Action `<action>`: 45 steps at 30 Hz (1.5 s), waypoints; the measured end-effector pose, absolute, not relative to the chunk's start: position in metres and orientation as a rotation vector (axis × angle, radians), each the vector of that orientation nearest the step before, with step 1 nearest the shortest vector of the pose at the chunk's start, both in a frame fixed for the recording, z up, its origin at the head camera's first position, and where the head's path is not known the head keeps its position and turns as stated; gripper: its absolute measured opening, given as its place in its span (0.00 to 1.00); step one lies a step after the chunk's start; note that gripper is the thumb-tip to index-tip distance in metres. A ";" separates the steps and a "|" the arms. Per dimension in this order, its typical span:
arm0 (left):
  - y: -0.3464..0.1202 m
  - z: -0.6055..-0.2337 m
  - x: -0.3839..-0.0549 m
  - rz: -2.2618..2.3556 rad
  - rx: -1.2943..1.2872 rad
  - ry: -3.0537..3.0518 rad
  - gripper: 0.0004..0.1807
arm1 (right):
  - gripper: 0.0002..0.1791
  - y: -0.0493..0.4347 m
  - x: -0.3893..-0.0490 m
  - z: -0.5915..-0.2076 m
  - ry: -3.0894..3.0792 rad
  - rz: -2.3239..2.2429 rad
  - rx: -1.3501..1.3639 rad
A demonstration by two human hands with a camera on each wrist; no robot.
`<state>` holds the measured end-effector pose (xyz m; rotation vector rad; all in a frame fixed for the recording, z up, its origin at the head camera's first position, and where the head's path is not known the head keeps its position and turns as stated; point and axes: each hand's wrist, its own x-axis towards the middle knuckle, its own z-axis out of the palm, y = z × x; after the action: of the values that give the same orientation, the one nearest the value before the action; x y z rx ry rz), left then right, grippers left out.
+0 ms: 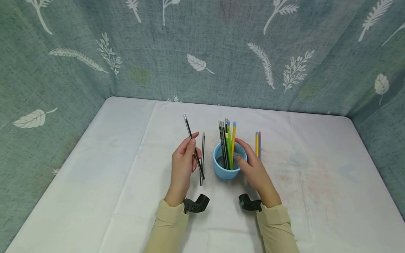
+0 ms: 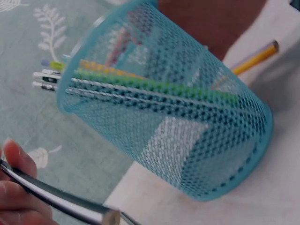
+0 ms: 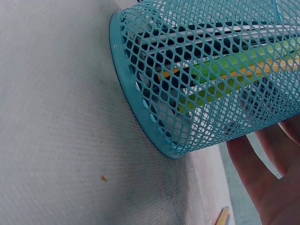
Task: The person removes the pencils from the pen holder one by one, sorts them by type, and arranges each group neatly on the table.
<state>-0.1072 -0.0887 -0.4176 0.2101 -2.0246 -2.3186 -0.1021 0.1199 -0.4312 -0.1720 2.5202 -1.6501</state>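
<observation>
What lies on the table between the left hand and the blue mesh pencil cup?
The head view shows one black pencil there, partly covered by the held pencil in the left hand.

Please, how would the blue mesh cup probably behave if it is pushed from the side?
The blue mesh cup is probably light for its size, since its sides are open mesh. It may tip if pushed high, because the pencils inside rise above it. The right hand, holding it, would probably steady it.
</observation>
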 end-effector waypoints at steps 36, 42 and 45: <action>-0.082 -0.447 -0.109 -1.161 0.034 -2.961 0.36 | 0.25 0.122 -0.103 -0.433 2.493 -1.704 -0.201; -0.081 -0.446 -0.105 -1.033 -0.008 -3.043 0.27 | 0.25 0.122 -0.103 -0.433 2.483 -1.706 -0.196; -0.080 -0.446 -0.104 -0.971 -0.015 -3.068 0.27 | 0.25 0.122 -0.104 -0.433 2.473 -1.714 -0.201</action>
<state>-0.1044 -0.0803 -0.4458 -0.0148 -3.0676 -0.9706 -0.1038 0.1222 -0.4331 -0.2005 2.4734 -1.7145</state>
